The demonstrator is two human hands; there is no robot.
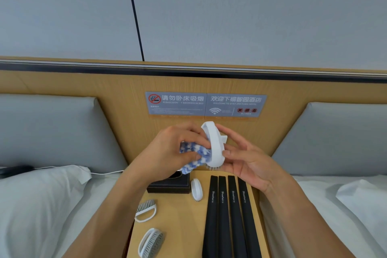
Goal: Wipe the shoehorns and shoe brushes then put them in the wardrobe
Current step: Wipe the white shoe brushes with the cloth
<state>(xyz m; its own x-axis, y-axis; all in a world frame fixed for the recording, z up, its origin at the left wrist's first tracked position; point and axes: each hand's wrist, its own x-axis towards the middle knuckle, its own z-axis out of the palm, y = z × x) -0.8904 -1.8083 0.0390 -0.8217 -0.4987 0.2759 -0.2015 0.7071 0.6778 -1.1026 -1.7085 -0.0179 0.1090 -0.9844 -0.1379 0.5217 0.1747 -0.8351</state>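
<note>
My right hand (247, 159) holds a white shoe brush (215, 146) upright above the bedside table, fingertips on its side. My left hand (167, 151) grips a blue-and-white cloth (194, 153) and presses it against the brush's left face. Three more white shoe brushes lie on the wooden table (180, 216): one (196, 189) near the tissue box, one (146, 210) at the left edge, one (151, 242) at the front left. Several black shoehorns (228, 216) lie side by side on the table's right half.
A black tissue box (168, 185) stands at the back of the table. Beds with white pillows (37, 201) flank the table on both sides. A wooden headboard panel with a grey no-smoking sign (205, 103) rises behind. A white cable (104, 173) runs along the left bed.
</note>
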